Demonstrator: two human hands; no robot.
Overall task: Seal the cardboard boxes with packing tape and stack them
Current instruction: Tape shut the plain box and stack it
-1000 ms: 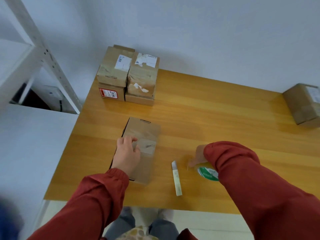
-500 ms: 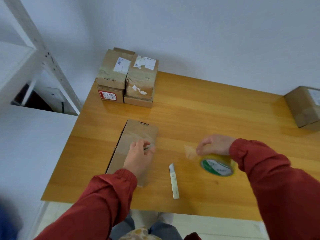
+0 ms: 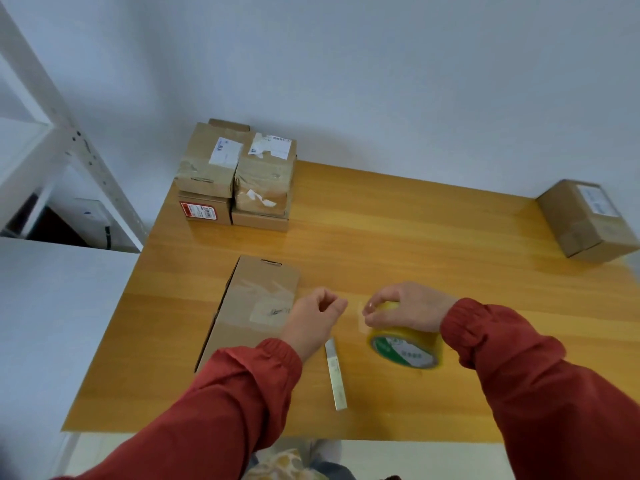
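Note:
A flat brown cardboard box (image 3: 258,299) lies at the table's front left, with clear tape and a pale label across its top. My left hand (image 3: 313,320) hovers just right of the box with fingers curled and thumb toward the index finger. I see nothing held in it. My right hand (image 3: 407,311) grips the yellow packing tape roll (image 3: 405,348) from above, and the roll is tilted off the table. A loose clear tape end (image 3: 360,315) shows faintly between the two hands. Taped boxes (image 3: 239,178) are stacked two high at the back left.
A slim pale utility knife (image 3: 335,375) lies on the wooden table (image 3: 415,244) between the box and the roll. Another taped box (image 3: 585,220) sits at the right edge. A white metal shelf frame (image 3: 72,140) stands to the left, and a white wall is behind.
My left hand has come off the flat box and moved right toward the tape roll. My right hand has lifted the roll and shifted it slightly left.

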